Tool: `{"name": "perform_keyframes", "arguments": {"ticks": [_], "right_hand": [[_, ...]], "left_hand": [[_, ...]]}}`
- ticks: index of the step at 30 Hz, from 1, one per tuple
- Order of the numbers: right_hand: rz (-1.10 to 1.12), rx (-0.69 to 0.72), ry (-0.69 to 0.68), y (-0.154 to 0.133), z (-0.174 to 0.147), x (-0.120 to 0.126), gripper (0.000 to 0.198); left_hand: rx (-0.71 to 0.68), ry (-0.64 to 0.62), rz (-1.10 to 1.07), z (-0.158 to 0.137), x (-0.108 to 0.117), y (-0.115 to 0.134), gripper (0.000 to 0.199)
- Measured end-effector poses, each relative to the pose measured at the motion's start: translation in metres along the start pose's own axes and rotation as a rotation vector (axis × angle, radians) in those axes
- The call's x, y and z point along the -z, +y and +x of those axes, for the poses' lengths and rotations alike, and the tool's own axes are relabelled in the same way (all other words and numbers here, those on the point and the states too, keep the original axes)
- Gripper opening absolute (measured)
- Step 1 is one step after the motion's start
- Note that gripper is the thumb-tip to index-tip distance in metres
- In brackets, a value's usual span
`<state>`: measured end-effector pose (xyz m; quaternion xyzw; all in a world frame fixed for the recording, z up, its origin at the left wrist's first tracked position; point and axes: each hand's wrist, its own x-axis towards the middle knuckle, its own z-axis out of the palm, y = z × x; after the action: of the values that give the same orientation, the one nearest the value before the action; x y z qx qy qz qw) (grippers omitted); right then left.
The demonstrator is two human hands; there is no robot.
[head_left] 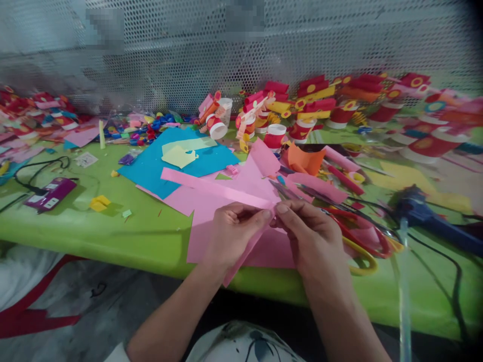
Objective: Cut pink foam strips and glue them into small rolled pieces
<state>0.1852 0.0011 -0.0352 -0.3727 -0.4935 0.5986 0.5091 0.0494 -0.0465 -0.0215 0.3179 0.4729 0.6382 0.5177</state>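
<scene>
My left hand [237, 229] and my right hand [311, 229] meet above the table, thumbs and fingertips pinched together. Between them they hold a long pink paper strip [215, 190], one part stretching out to the left. Another pink length hangs down between my hands; whether it belongs to the same strip I cannot tell. My fingertips hide the spot where they grip. Pink paper sheets [207, 241] lie under my hands. Beyond these is a blue sheet [147, 166] with pale yellow paper pieces [181, 156] on it.
Scissors with red handles [377, 236] and a yellow-handled pair [362, 259] lie right of my hand. Further right is a blue glue gun [433, 216] with a cable. A purple power socket [53, 193] sits left. Red paper-cup crafts [304, 128] line the back by a perforated metal panel.
</scene>
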Motion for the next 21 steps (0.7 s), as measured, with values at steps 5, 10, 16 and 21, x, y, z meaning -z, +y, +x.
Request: {"name": "perform_keyframes", "arguments": {"ticks": [5, 10, 16, 21], "right_hand": [[0.121, -0.090, 0.013, -0.0010, 0.0035, -0.0040, 0.016], [0.048, -0.077, -0.023, -0.0003, 0.0035, -0.0031, 0.018], [0.026, -0.062, -0.070, 0.0007, 0.0033, 0.0002, 0.013], [0.042, -0.050, -0.057, 0.0009, 0.0042, -0.0008, 0.014]], "left_hand": [[-0.007, 0.058, 0.079, -0.0001, -0.0008, 0.0009, 0.018], [-0.058, 0.085, 0.082, 0.0006, -0.0001, 0.0002, 0.012], [-0.033, 0.043, 0.022, 0.0005, 0.0020, -0.0002, 0.016], [-0.047, -0.020, -0.039, 0.0028, 0.0035, -0.0039, 0.018]]}}
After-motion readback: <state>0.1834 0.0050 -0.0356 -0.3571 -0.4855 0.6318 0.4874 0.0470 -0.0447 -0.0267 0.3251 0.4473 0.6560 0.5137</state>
